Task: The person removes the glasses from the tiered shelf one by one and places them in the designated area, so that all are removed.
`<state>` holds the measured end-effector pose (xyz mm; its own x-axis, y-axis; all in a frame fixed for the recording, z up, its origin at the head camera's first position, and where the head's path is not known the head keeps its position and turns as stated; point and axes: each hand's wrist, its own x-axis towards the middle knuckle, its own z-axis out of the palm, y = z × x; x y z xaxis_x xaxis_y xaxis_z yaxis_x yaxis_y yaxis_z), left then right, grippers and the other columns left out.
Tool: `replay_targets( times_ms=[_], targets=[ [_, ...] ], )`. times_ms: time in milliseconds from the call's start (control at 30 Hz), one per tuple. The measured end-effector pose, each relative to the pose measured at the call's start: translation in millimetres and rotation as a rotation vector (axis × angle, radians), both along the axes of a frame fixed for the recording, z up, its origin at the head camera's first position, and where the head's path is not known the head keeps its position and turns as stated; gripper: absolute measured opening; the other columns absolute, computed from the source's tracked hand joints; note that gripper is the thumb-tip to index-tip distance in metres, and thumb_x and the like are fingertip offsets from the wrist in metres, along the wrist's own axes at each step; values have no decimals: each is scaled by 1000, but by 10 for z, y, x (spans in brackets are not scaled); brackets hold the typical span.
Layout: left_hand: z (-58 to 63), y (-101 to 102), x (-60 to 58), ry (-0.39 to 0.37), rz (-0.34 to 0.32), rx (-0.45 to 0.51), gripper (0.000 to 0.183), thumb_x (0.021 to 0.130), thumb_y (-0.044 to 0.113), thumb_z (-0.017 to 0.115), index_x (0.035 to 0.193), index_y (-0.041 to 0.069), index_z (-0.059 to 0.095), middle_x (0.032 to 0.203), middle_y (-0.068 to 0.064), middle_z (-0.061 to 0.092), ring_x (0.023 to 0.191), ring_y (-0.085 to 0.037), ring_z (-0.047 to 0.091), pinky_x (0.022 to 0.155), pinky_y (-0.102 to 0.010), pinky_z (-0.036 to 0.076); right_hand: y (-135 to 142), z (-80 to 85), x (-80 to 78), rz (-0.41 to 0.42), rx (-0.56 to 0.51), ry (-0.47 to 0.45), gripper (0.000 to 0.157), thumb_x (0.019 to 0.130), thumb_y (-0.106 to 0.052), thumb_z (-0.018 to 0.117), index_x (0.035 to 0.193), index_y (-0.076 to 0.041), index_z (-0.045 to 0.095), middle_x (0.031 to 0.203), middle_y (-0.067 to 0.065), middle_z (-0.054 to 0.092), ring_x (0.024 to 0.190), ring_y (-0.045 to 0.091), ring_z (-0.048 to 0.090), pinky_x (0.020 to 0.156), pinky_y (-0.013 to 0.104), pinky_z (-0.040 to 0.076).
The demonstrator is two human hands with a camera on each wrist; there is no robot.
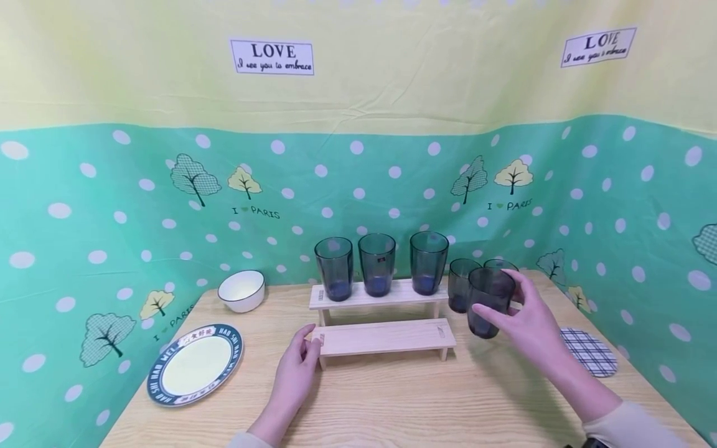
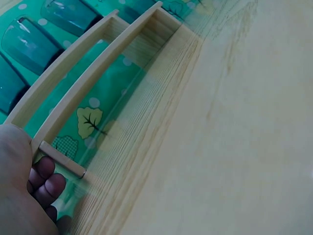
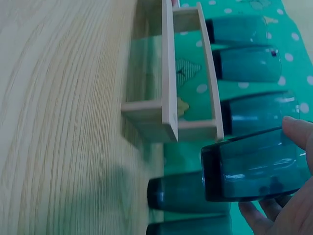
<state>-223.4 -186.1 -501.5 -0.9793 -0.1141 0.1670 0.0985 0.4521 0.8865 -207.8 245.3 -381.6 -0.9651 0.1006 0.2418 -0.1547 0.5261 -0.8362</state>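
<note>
My right hand (image 1: pixel 526 317) grips a dark tinted drinking glass (image 1: pixel 488 305) and holds it upright above the table, right of a two-step wooden rack (image 1: pixel 386 336). In the right wrist view the thumb lies on one side of this glass (image 3: pixel 254 164), fingers on the other. My left hand (image 1: pixel 299 361) is at the left end of the rack's lower step, its thumb and fingers around that end. Three matching glasses (image 1: pixel 377 264) stand in a row on the upper step. Two more glasses (image 1: pixel 459 286) stand on the table behind the held one, one partly hidden.
A white bowl (image 1: pixel 242 291) sits at the back left, with a blue-rimmed plate (image 1: pixel 196 367) in front of it. At the right lies a round checked mat (image 1: pixel 589 353). A polka-dot cloth (image 1: pixel 358 180) hangs behind and beside the wooden table (image 1: pixel 403 404).
</note>
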Motion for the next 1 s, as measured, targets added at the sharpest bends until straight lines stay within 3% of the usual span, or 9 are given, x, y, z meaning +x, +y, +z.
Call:
replay_targets(
  times_ms=[133, 333, 533, 667, 767, 1000],
  targets=[
    [-4, -12, -6, -3, 0, -4, 48, 116, 23, 56, 160, 3, 52, 82, 0, 54, 70, -17, 50, 63, -31, 43, 127, -3, -14, -19, -1, 4, 109, 96, -42, 89, 173, -4, 22, 153, 32, 48, 133, 56, 59, 84, 24, 58],
    [-7, -12, -11, -3, 3, -8, 48, 116, 23, 56, 159, 2, 53, 83, 0, 55, 71, -17, 51, 63, -31, 44, 300, -20, -40, -72, 5, -1, 110, 96, -45, 88, 172, -3, 21, 152, 33, 49, 129, 58, 62, 77, 15, 53],
    [-13, -14, -11, -10, -2, 0, 48, 117, 23, 55, 160, 2, 52, 83, 0, 54, 70, -17, 50, 62, -31, 44, 452, -39, -79, -137, 20, -1, 112, 98, -48, 86, 173, -1, 18, 153, 32, 47, 134, 52, 55, 75, 12, 48],
    [-13, -15, -5, -8, -6, 2, 48, 117, 23, 55, 160, 2, 51, 84, 0, 54, 70, -16, 50, 62, -31, 44, 545, -51, -101, -179, 26, -15, 114, 99, -50, 83, 175, -2, 13, 157, 34, 42, 141, 54, 47, 92, 39, 55],
    [-12, -9, -2, 4, -8, -1, 48, 118, 24, 55, 160, 1, 51, 83, 0, 54, 69, -16, 50, 63, -31, 44, 618, -62, -122, -208, 20, -33, 116, 99, -52, 82, 175, -2, 10, 162, 38, 38, 145, 58, 42, 101, 65, 49],
    [-20, 1, -8, 24, 0, -8, 47, 117, 22, 55, 159, 0, 52, 82, 1, 54, 68, -15, 50, 63, -31, 44, 807, -96, -194, -237, -17, -76, 120, 100, -56, 79, 176, -4, 1, 168, 42, 26, 152, 62, 31, 112, 76, 37]
  ],
)
